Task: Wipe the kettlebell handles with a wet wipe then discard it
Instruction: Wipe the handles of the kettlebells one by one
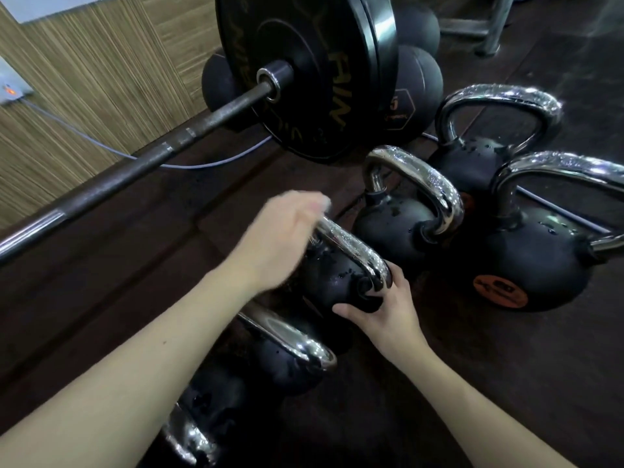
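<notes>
Across the dark floor [506,383], a loaded barbell [141,163] is lying beside the wood-panelled wall [84,79], its black plate [304,72] standing in front of round medicine balls [418,82]. Near it, several black kettlebells are sitting close together, their chrome handles beaded with droplets. The right hand [385,309] is gripping the body of one kettlebell [337,275], fingers curled around its side. The left hand [280,238], blurred, is closing its grip over the far end of that kettlebell's handle [351,248]; a small white bit at the fingertips may be the wet wipe [322,205], though I cannot tell for certain.
</notes>
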A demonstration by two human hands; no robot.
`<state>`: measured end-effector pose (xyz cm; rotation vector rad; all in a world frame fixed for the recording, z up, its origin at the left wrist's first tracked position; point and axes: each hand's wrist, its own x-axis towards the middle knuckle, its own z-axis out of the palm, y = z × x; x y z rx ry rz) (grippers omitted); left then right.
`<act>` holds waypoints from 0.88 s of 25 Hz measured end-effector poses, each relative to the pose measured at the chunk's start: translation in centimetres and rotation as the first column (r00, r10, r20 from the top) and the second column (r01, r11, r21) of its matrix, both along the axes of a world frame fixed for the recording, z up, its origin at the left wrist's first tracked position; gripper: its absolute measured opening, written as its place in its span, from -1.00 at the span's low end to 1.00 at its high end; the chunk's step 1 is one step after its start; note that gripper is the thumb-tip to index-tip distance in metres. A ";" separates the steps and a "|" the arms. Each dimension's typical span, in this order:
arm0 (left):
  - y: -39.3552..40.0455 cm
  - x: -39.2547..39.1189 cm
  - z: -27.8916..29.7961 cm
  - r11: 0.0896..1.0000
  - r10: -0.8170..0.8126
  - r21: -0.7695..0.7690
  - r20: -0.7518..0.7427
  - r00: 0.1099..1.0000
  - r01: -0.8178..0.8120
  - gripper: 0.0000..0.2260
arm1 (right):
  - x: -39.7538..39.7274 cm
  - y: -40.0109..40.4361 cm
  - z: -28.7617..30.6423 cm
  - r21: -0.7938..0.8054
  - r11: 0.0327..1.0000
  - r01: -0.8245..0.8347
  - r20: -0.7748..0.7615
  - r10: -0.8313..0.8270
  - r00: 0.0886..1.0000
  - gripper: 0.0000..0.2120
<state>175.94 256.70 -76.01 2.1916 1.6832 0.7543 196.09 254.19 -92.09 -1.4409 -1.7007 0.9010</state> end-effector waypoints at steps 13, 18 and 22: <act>1.5 4.2 -1.2 0.970 -0.166 0.045 -0.591 0.789 0.238 -0.63 | 0.4 0.6 -1.1 -0.025 1.000 -0.002 -0.047 0.001 0.999 -0.11; -1.8 7.8 -2.6 0.870 -0.402 -0.007 -0.589 0.701 0.493 -0.59 | 0.7 0.2 -2.6 -0.054 0.997 -0.048 -0.072 0.044 0.996 -0.45; 2.4 3.9 -1.7 0.923 -0.298 0.018 -0.600 0.743 0.384 -0.71 | 0.4 0.4 -0.6 -0.025 1.000 0.004 -0.066 -0.006 0.998 -0.13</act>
